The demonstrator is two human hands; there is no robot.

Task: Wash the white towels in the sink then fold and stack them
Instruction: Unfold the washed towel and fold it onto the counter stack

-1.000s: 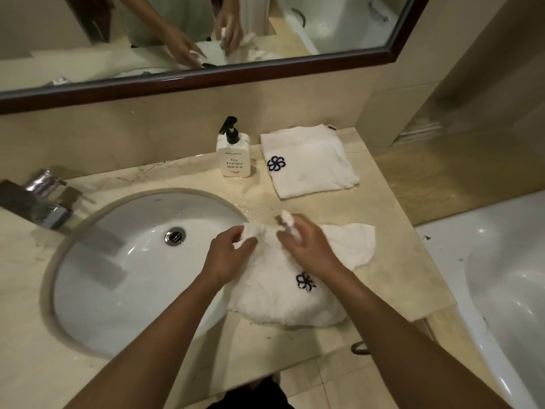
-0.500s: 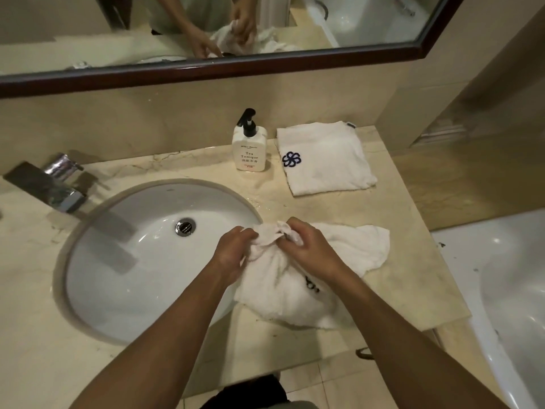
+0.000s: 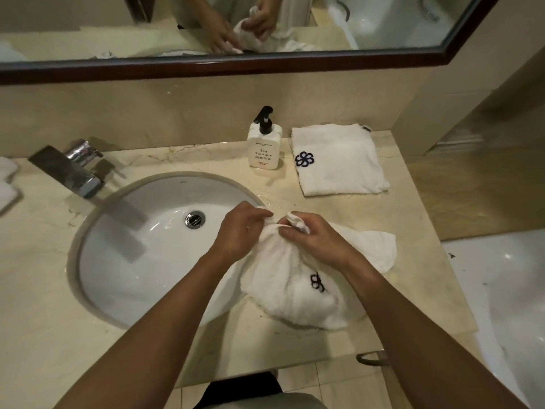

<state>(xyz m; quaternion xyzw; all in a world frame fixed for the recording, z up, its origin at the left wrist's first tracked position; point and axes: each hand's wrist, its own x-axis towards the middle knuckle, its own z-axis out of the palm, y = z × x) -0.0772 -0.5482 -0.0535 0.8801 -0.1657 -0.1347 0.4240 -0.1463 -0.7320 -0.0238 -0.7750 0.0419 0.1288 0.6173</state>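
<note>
Both hands, left hand [image 3: 241, 231] and right hand [image 3: 312, 240], pinch the bunched top edge of the damp towel [image 3: 295, 290] at the worktop's [image 3: 413, 231] front edge beside the sink [image 3: 132, 261], and I'd separate the corners, then pull them flat before folding.

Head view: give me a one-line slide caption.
Both hands, left and right, gather a white towel on the counter beside the sink.

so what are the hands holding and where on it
Both the left hand and right hand pinch the crumpled white towel at its bunched top edge.
</note>
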